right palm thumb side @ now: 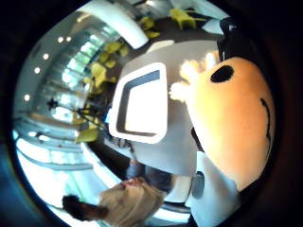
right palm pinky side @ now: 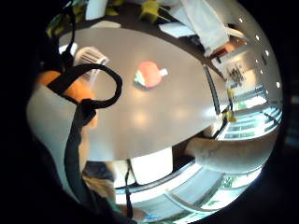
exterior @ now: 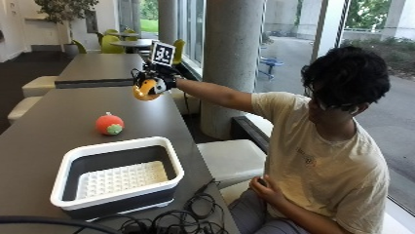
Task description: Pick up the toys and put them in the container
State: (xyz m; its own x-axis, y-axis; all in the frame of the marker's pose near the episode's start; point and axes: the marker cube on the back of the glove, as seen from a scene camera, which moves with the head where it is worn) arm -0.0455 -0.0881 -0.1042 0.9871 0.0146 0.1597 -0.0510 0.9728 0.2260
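Long grey table by the windows: gloved right hand grips a round orange plush toy aloft; below it sits a red plush toy, nearer the person a white-rimmed grey container; no readable writing

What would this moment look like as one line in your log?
right hand: holds orange toy above table | red toy: on table | container: holds no toys
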